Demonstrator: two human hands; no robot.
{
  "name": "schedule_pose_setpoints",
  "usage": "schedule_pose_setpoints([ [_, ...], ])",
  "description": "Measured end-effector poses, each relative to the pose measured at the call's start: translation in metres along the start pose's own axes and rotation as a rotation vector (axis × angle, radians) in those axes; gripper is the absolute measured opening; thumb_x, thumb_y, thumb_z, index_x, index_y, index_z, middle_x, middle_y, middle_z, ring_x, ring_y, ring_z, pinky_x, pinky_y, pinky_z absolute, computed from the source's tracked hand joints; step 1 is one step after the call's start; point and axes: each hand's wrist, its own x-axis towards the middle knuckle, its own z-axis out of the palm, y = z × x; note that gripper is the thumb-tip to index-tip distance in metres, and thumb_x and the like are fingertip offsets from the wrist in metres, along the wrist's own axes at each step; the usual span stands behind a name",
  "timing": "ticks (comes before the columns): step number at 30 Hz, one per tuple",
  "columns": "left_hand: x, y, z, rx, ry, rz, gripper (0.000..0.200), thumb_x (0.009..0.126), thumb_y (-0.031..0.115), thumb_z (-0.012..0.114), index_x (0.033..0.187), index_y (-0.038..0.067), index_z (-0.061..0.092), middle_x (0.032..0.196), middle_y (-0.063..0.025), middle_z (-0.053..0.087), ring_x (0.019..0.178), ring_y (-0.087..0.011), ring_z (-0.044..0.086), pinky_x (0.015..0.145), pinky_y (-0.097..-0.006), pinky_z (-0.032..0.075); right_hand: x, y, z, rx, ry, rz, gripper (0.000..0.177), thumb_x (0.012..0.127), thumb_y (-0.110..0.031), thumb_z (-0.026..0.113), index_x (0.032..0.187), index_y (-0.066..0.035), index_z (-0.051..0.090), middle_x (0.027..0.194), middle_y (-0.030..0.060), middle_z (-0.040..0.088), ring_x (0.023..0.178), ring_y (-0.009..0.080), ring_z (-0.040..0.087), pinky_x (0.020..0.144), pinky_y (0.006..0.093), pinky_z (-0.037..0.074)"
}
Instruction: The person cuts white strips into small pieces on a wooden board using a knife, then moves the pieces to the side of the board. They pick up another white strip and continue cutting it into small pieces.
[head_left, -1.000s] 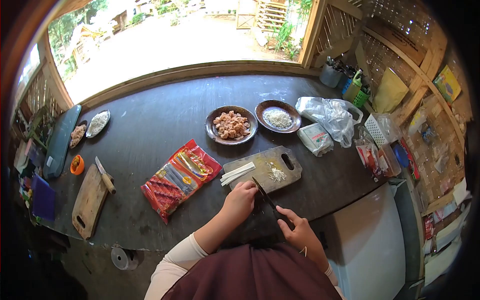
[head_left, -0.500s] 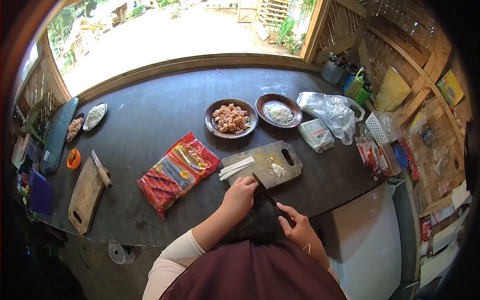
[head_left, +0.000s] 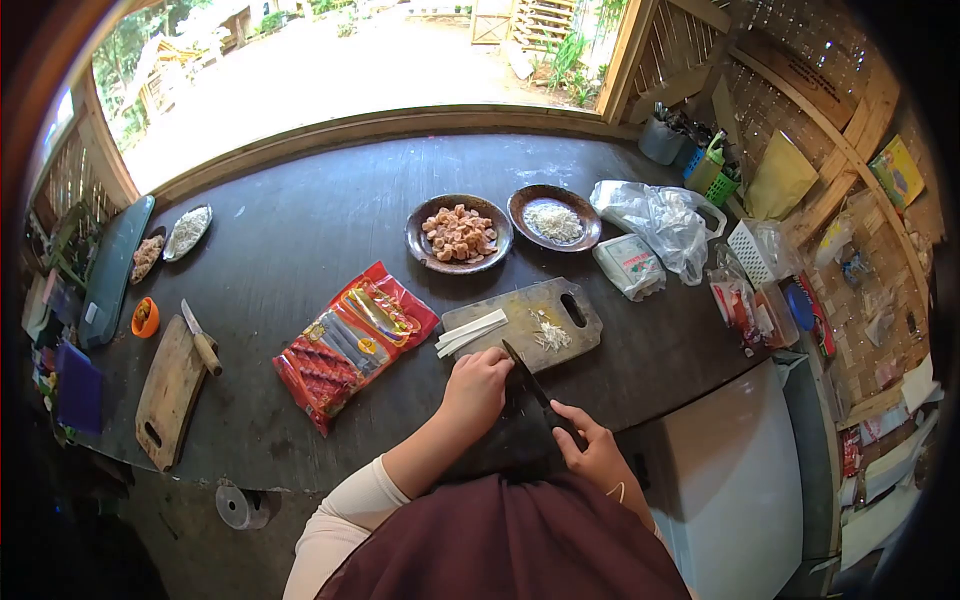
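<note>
My right hand (head_left: 585,437) grips the handle of a dark-bladed knife (head_left: 530,378), its tip beside my left fingertips. My left hand (head_left: 478,388) is closed at the near edge of a wooden cutting board (head_left: 520,300), fingers pressed together; what they hold is hidden. Several long white strips (head_left: 472,332) lie on the board just beyond that hand. Right of them sits a small heap of finely cut white bits (head_left: 550,333). Behind the board stand a plate of sliced pinkish-brown pieces (head_left: 460,236) and a plate of white bits (head_left: 553,222).
A red sausage packet (head_left: 352,345) lies left of the board. Farther left are a second board (head_left: 170,395), a wooden-handled knife (head_left: 202,340) and an orange cup (head_left: 146,317). Plastic bags (head_left: 660,225) lie at the right; a basket (head_left: 752,250) stands beyond them.
The view has shifted very slightly. Both hands and the knife stay in nearly the same place over the board's near edge.
</note>
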Motion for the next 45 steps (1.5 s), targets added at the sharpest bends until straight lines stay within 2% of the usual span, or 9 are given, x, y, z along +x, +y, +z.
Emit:
schedule_pose_setpoints([
  [8, -0.001, -0.001, 0.002, -0.027, 0.047, 0.002, 0.024, 0.079, 0.001, 0.061, 0.101, 0.003, 0.069, 0.104, -0.0094, 0.064, 0.100, -0.0286, 0.061, 0.091, -0.0385, 0.047, 0.002, 0.008, 0.007, 0.007, 0.064, 0.032, 0.038, 0.091, -0.013, 0.062, 0.130, -0.010, 0.059, 0.113, 0.0233, 0.067, 0.109, 0.0285, 0.066, 0.090, 0.0334, 0.050],
  [10, 0.000, -0.002, 0.003, -0.045, 0.035, 0.004, 0.024, 0.079, 0.000, 0.061, 0.101, 0.002, 0.069, 0.104, -0.0096, 0.064, 0.099, -0.0290, 0.061, 0.091, -0.0382, 0.048, -0.001, 0.008, 0.005, 0.023, 0.024, -0.014, 0.038, 0.094, -0.008, 0.059, 0.132, -0.010, 0.058, 0.072, -0.0030, 0.057, 0.066, 0.0024, 0.048, 0.061, 0.0206, 0.043],
  [11, 0.000, -0.003, 0.003, -0.059, 0.028, 0.004, 0.024, 0.078, -0.001, 0.061, 0.101, 0.002, 0.068, 0.104, -0.0099, 0.064, 0.099, -0.0294, 0.061, 0.090, -0.0379, 0.049, -0.002, 0.008, 0.004, 0.023, 0.025, -0.011, 0.038, 0.094, -0.008, 0.059, 0.132, -0.010, 0.058, 0.072, -0.0030, 0.057, 0.066, 0.0024, 0.048, 0.061, 0.0206, 0.043],
  [17, 0.000, -0.001, 0.000, -0.048, 0.027, 0.014, 0.021, 0.079, -0.001, 0.061, 0.098, 0.001, 0.069, 0.103, -0.0103, 0.064, 0.098, -0.0295, 0.061, 0.087, -0.0363, 0.050, -0.005, 0.001, 0.003, 0.026, 0.020, -0.029, 0.037, 0.094, -0.007, 0.060, 0.131, -0.008, 0.059, 0.095, 0.0066, 0.070, 0.086, 0.0067, 0.060, 0.080, 0.0230, 0.049],
  [19, 0.000, 0.000, 0.000, -0.044, 0.027, 0.008, 0.021, 0.079, -0.001, 0.061, 0.098, 0.001, 0.069, 0.103, -0.0101, 0.064, 0.098, -0.0295, 0.061, 0.087, -0.0364, 0.050, -0.005, -0.005, 0.001, -0.004, 0.007, -0.007, 0.038, 0.092, -0.013, 0.061, 0.130, -0.010, 0.058, 0.106, 0.0266, 0.068, 0.107, 0.0340, 0.066, 0.087, 0.0338, 0.051],
  [25, 0.001, -0.001, 0.000, -0.055, 0.013, -0.012, 0.021, 0.079, -0.001, 0.060, 0.098, 0.001, 0.069, 0.104, -0.0097, 0.064, 0.099, -0.0293, 0.061, 0.087, -0.0365, 0.050, 0.001, -0.005, 0.003, -0.133, 0.014, -0.100, 0.039, 0.092, -0.013, 0.060, 0.130, -0.010, 0.057, 0.100, 0.0276, 0.067, 0.101, 0.0404, 0.065, 0.083, 0.0376, 0.052],
  [28, 0.001, -0.002, 0.002, -0.057, 0.005, -0.017, 0.021, 0.079, 0.000, 0.061, 0.099, 0.001, 0.069, 0.105, -0.0097, 0.064, 0.099, -0.0294, 0.061, 0.087, -0.0366, 0.051, 0.007, -0.012, 0.002, -0.143, -0.019, -0.064, 0.039, 0.091, -0.013, 0.060, 0.131, -0.011, 0.057, 0.101, 0.0285, 0.067, 0.103, 0.0422, 0.063, 0.084, 0.0387, 0.052],
  [37, 0.001, 0.002, 0.000, -0.033, 0.008, -0.031, 0.022, 0.079, -0.001, 0.061, 0.099, 0.002, 0.068, 0.105, -0.0095, 0.063, 0.099, -0.0296, 0.061, 0.087, -0.0367, 0.051, -0.004, -0.002, -0.004, -0.018, -0.019, -0.037, 0.038, 0.091, -0.012, 0.060, 0.129, -0.010, 0.059, 0.109, 0.0265, 0.067, 0.108, 0.0379, 0.064, 0.089, 0.0372, 0.051],
  [45, -0.001, -0.005, 0.003, -0.089, 0.030, 0.007, 0.023, 0.079, -0.002, 0.059, 0.099, 0.001, 0.068, 0.105, -0.0113, 0.064, 0.100, -0.0309, 0.061, 0.088, -0.0369, 0.051, 0.010, -0.011, 0.001, -0.071, -0.020, -0.007, 0.039, 0.092, -0.015, 0.060, 0.131, -0.012, 0.057, 0.109, 0.0280, 0.065, 0.107, 0.0420, 0.062, 0.088, 0.0391, 0.051],
])
